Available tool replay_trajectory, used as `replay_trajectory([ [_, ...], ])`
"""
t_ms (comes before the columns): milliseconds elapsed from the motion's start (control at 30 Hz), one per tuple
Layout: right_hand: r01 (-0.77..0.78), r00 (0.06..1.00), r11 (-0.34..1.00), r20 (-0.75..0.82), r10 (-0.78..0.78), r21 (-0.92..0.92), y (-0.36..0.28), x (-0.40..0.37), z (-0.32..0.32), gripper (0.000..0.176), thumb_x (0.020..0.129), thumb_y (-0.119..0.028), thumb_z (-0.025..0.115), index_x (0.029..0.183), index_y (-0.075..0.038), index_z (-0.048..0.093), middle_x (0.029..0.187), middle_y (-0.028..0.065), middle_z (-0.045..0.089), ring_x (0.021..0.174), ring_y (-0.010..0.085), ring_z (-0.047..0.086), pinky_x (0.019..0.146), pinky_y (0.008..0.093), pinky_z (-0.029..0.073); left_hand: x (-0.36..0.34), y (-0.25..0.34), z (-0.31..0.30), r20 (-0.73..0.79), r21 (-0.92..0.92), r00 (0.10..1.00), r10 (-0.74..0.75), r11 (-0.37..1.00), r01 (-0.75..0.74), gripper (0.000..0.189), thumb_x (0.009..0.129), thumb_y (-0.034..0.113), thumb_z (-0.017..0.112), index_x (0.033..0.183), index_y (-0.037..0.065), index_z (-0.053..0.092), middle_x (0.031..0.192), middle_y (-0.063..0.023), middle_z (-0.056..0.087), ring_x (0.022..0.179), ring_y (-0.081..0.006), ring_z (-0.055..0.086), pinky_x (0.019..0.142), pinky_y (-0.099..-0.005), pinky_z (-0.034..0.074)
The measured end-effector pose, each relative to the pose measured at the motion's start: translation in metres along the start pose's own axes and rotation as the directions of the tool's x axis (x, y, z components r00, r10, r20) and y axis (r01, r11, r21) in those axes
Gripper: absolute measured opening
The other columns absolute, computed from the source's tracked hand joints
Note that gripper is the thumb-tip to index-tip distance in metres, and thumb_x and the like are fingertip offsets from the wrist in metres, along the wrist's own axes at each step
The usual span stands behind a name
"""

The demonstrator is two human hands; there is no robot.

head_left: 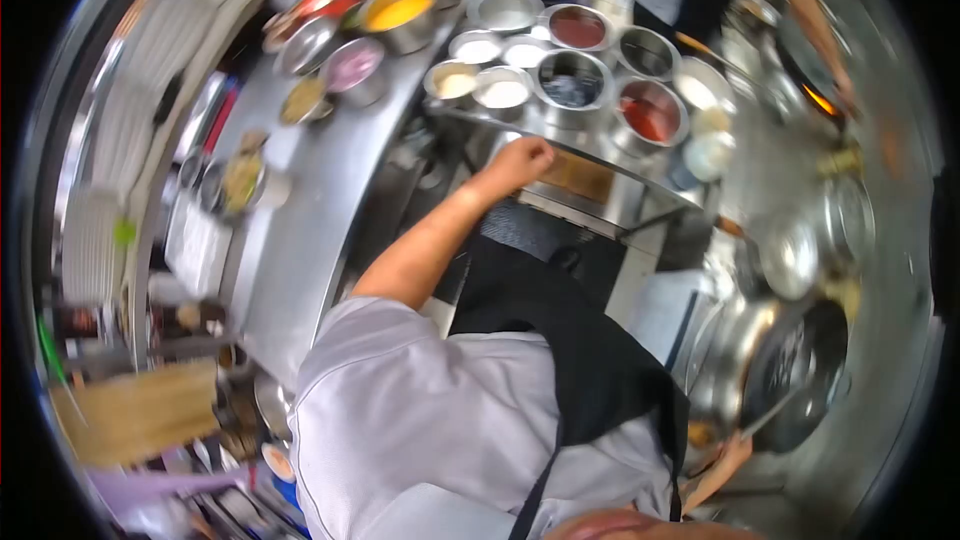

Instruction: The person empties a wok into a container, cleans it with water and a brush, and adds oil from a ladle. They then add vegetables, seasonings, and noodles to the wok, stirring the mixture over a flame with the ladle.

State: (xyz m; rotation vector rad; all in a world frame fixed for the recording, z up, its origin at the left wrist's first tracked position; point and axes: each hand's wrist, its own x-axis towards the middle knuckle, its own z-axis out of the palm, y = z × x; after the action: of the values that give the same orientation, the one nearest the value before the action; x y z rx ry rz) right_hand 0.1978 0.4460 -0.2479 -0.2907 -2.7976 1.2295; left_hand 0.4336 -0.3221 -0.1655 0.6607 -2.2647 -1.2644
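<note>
My left hand (525,161) reaches out with its fingers curled in. Whatever it may hold is hidden. A brown board (578,176) lies just beyond it, beside the edge of a stand crowded with metal pots. Among these are a pot of red liquid (649,118) and a pot of dark contents (571,86). At the lower right, my right hand (733,456) grips the handle of a long metal utensil (771,412). The utensil reaches over a dark wok (796,365); its far end is not clear.
A steel counter (303,230) on the left bears several bowls, with stacked plates (92,245) on a shelf beyond. A co-worker's arm (815,25) reaches toward another pan with a flame at the upper right. A silver lid or pan (789,255) lies near the wok.
</note>
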Motion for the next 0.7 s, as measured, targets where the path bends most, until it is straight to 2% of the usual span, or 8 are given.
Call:
replay_trajectory([
  [33, 0.050, 0.997, 0.988, 0.065, -0.040, -0.147, 0.061, 0.041, -0.007, 0.017, 0.088, -0.004, 0.054, 0.103, 0.002, 0.058, 0.057, 0.0005, 0.043, 0.044, 0.0098, 0.038, 0.035, 0.0289, 0.030, -0.017, -0.037, -0.039, -0.176, 0.157, 0.984, -0.030, 0.986, 0.058, 0.019, 0.085, 0.019, 0.064, 0.095, 0.004, 0.069, 0.086, -0.0118, 0.069, 0.079, -0.0193, 0.065, 0.074, -0.0340, 0.051],
  [67, -0.163, 0.984, 0.985, 0.086, 0.158, 0.059, -0.003, 0.013, -0.007, 0.008, 0.088, -0.006, 0.054, 0.093, 0.000, 0.056, 0.058, 0.0017, 0.043, 0.044, 0.0099, 0.038, 0.036, 0.0289, 0.030, -0.038, -0.054, -0.071, -0.320, 0.158, 0.940, -0.117, 0.972, 0.174, 0.019, 0.085, 0.020, 0.064, 0.094, 0.003, 0.068, 0.082, -0.0087, 0.069, 0.073, -0.0168, 0.064, 0.066, -0.0322, 0.051],
  [167, -0.196, 0.973, 0.980, 0.127, 0.192, 0.018, -0.039, -0.006, -0.001, 0.007, 0.089, -0.008, 0.052, 0.089, -0.002, 0.049, 0.059, 0.0025, 0.043, 0.044, 0.0108, 0.038, 0.036, 0.0275, 0.032, -0.102, -0.123, -0.169, -0.548, -0.319, 0.629, -0.551, 0.833, 0.452, 0.018, 0.087, 0.023, 0.064, 0.087, 0.005, 0.067, 0.070, -0.0022, 0.061, 0.059, -0.0136, 0.058, 0.052, -0.0260, 0.045],
  [300, -0.253, 0.954, 0.968, 0.169, 0.247, 0.012, 0.001, 0.033, 0.005, 0.011, 0.089, -0.010, 0.052, 0.097, -0.005, 0.045, 0.060, 0.0027, 0.043, 0.042, 0.0125, 0.038, 0.036, 0.0289, 0.034, -0.185, -0.182, -0.281, -0.619, -0.759, 0.266, -0.739, 0.650, 0.041, 0.015, 0.087, 0.021, 0.060, 0.087, 0.006, 0.061, 0.070, -0.0055, 0.058, 0.055, -0.0153, 0.055, 0.047, -0.0266, 0.043],
  [367, -0.280, 0.946, 0.960, 0.170, 0.275, 0.008, -0.025, 0.018, 0.009, 0.016, 0.089, -0.013, 0.054, 0.102, -0.006, 0.046, 0.063, 0.0040, 0.047, 0.045, 0.0141, 0.044, 0.039, 0.0304, 0.039, -0.228, -0.190, -0.312, -0.860, -0.490, -0.060, -0.506, 0.854, -0.175, 0.013, 0.085, 0.017, 0.059, 0.088, 0.005, 0.057, 0.069, -0.0053, 0.056, 0.052, -0.0148, 0.051, 0.044, -0.0265, 0.041],
  [433, -0.295, 0.944, 0.956, 0.155, 0.292, -0.004, -0.052, 0.001, 0.016, 0.019, 0.089, -0.014, 0.055, 0.105, -0.006, 0.047, 0.065, 0.0047, 0.050, 0.047, 0.0151, 0.047, 0.041, 0.0312, 0.042, -0.263, -0.184, -0.354, -0.896, -0.358, -0.312, -0.317, 0.930, 0.085, 0.014, 0.084, 0.016, 0.062, 0.089, 0.004, 0.055, 0.070, -0.0058, 0.055, 0.054, -0.0141, 0.051, 0.046, -0.0268, 0.041],
  [500, -0.295, 0.945, 0.955, 0.147, 0.293, -0.008, -0.075, -0.007, 0.038, 0.019, 0.089, -0.014, 0.055, 0.104, -0.006, 0.047, 0.066, 0.0049, 0.050, 0.048, 0.0153, 0.048, 0.042, 0.0312, 0.043, -0.301, -0.189, -0.393, -0.854, -0.422, -0.367, -0.370, 0.904, 0.072, 0.016, 0.083, 0.014, 0.063, 0.091, 0.003, 0.055, 0.071, -0.0064, 0.056, 0.055, -0.0143, 0.052, 0.048, -0.0276, 0.043],
  [700, -0.265, 0.954, 0.963, 0.129, 0.269, -0.045, -0.122, -0.023, 0.076, 0.018, 0.089, -0.015, 0.056, 0.103, -0.007, 0.050, 0.068, 0.0052, 0.052, 0.051, 0.0159, 0.050, 0.045, 0.0312, 0.045, -0.343, -0.213, -0.453, -0.740, -0.662, -0.059, -0.670, 0.708, 0.245, 0.016, 0.083, 0.015, 0.064, 0.093, 0.004, 0.057, 0.077, -0.0067, 0.059, 0.061, -0.0148, 0.056, 0.050, -0.0277, 0.047],
])
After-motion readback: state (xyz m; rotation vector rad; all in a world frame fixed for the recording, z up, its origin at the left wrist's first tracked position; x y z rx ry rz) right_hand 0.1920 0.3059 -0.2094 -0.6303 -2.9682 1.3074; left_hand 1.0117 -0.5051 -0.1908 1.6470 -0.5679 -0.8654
